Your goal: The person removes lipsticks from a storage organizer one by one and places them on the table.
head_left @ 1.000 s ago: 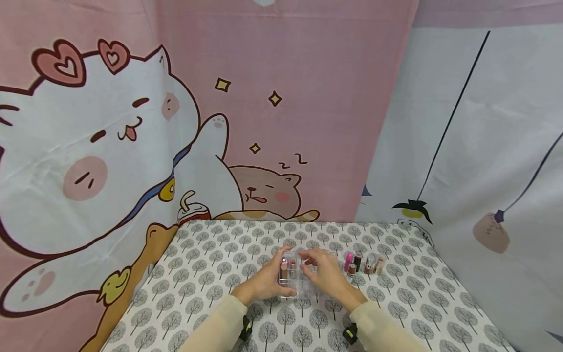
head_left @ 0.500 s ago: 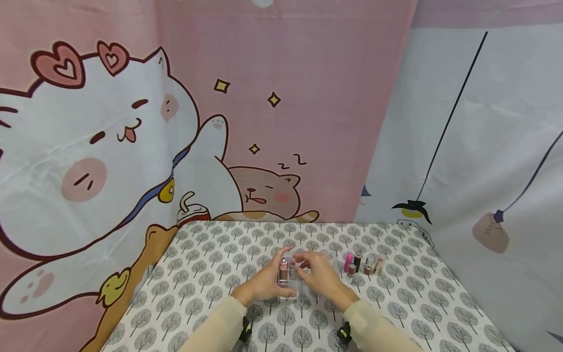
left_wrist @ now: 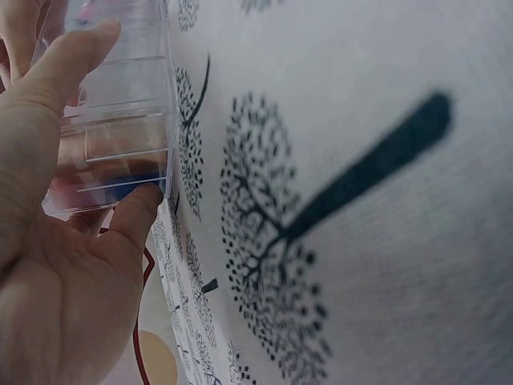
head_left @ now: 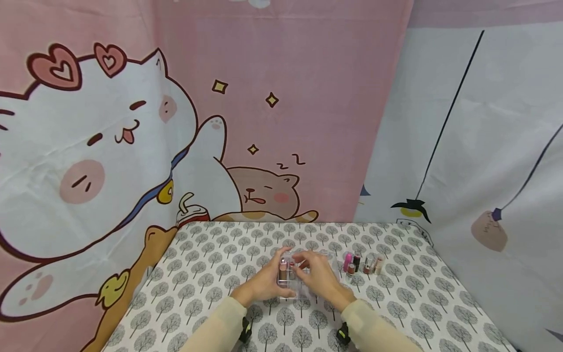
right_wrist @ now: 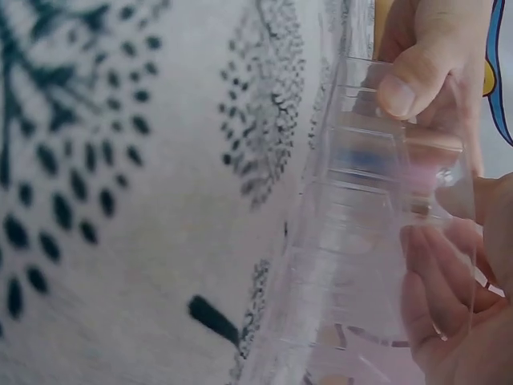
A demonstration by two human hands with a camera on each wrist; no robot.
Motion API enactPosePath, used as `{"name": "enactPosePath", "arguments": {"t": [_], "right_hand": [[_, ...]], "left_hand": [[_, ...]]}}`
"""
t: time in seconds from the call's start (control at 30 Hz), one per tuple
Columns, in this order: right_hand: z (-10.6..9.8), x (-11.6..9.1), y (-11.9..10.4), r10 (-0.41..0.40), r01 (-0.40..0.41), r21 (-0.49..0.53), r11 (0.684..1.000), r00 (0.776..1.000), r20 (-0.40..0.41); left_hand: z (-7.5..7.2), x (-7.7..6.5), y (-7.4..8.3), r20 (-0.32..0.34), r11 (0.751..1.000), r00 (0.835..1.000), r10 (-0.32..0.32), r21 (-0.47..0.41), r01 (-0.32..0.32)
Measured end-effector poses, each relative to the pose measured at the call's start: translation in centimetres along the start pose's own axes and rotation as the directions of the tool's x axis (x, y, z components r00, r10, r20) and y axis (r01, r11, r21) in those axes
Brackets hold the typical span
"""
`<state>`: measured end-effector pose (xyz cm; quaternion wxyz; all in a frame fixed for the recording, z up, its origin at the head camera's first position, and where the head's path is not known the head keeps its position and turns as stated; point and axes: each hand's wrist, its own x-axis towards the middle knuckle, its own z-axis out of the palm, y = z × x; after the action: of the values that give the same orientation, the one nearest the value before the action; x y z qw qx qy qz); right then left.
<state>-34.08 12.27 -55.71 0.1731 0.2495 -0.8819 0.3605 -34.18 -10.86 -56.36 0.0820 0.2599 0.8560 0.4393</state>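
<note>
A clear plastic organizer [head_left: 301, 294] with divided compartments stands on the table in front of me. My left hand [head_left: 266, 281] grips its left side, thumb at the near edge and fingers round the far end. Inside, at the left, are a tube with a pink top and brown lower part [head_left: 283, 270] and a red-topped lipstick tube [head_left: 292, 270] beside it. Reaching over from the right, my right hand [head_left: 320, 274] pinches at the top of the red-topped tube with thumb and forefinger. In the right wrist view the curled fingers [right_wrist: 437, 273] show through the clear wall.
Right of the organizer stand several small cosmetics: a pink tube [head_left: 348, 259], a black tube [head_left: 357, 262], a short brown-red one [head_left: 351, 269], and others with clear or beige caps [head_left: 378, 265]. A tree-print cloth [head_left: 228, 239] covers the table, with a cartoon curtain [head_left: 334, 122] behind.
My right hand has moved left over the organizer, and its fingertips have closed in on the red-topped tube. The left hand keeps its grip in place.
</note>
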Motion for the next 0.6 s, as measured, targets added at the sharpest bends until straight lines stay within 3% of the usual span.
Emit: {"name": "enactPosePath", "arguments": {"t": [0.43,0.6], "right_hand": [[0.45,-0.04,-0.19,-0.005,0.004,-0.017,1.000,0.999,-0.052],[0.50,-0.14,-0.19,0.055,-0.054,0.011,0.998,0.998,-0.044]], "left_hand": [[-0.07,0.09,-0.13,-0.006,1.000,1.000,0.012,0.010,-0.012],[0.08,-0.02,-0.19,0.000,1.000,1.000,0.001,-0.015,-0.001]]}}
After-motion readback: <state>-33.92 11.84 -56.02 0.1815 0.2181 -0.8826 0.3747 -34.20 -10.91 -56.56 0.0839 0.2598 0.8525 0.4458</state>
